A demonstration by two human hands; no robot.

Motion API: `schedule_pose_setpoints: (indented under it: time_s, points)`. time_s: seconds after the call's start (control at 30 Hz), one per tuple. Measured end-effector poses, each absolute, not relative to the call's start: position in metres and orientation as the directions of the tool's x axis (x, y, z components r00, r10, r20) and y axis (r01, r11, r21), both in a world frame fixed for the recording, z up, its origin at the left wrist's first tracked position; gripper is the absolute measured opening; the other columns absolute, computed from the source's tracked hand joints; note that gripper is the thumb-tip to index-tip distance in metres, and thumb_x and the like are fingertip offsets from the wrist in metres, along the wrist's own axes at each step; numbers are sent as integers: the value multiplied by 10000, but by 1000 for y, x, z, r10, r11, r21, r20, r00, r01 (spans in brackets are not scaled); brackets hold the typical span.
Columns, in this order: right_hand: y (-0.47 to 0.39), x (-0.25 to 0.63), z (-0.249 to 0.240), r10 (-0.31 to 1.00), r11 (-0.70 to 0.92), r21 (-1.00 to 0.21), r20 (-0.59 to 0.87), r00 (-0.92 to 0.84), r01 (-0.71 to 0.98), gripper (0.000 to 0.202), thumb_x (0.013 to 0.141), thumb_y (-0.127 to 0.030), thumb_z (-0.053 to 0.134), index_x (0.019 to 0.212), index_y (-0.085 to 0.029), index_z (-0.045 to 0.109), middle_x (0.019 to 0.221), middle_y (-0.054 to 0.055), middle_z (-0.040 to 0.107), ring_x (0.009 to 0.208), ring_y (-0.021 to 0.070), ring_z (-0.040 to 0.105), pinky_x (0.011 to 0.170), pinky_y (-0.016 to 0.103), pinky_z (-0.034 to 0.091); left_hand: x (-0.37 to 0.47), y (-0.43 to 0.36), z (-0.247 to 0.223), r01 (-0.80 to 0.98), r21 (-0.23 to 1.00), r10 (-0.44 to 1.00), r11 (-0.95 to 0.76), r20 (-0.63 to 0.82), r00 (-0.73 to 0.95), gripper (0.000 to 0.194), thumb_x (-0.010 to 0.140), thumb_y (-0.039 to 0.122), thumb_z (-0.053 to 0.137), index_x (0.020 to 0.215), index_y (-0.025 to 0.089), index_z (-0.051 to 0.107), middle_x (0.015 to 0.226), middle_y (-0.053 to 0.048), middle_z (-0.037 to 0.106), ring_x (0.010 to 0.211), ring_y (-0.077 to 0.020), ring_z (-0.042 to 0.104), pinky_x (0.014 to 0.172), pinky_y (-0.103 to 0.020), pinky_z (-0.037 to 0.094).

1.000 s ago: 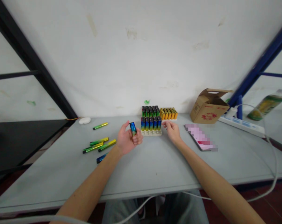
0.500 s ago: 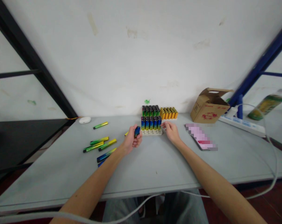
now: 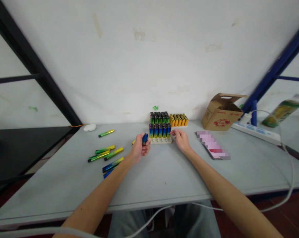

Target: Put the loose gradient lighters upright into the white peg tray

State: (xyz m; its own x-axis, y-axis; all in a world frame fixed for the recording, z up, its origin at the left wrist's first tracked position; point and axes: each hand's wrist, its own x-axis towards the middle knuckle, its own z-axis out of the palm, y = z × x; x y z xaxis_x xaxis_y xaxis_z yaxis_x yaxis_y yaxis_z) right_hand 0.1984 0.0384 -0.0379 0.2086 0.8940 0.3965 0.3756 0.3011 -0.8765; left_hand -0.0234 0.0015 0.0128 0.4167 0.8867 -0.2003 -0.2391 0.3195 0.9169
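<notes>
My left hand is wrapped round a blue lighter, held tilted with its top end showing above the fingers. My right hand rests at the right end of a white rack. Its fingers are loosely bent, the tips close to the rightmost blue lighters; whether they touch cannot be made out. Blue-yellow lighters stand upright in the rack in rows, with holes showing along its front. Behind them stand green lighters with black tops, and to their right shorter orange ones.
Several loose green-yellow lighters and blue-yellow lighters lie on the left of the table. A white case sits at the back left. On the right are a phone, a cardboard box, a power strip and a bottle.
The lighter in my left hand is turned slightly more upright. My right hand has stayed in place, and the things on the table lie as before.
</notes>
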Motion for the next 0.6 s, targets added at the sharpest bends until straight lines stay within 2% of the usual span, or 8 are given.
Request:
schedule_pose_setpoints:
  time_s: [0.6]
  points:
    - [38, 200, -40, 896, 302, -855, 405, 181, 421, 464, 875, -466, 349, 736, -171, 679, 796, 64, 683, 744, 194, 602, 733, 312, 451, -24, 1, 11, -210, 938, 888, 276, -165, 430, 481, 867, 543, 250, 546, 200, 357, 439, 84, 175, 363, -61, 123, 331, -158, 136]
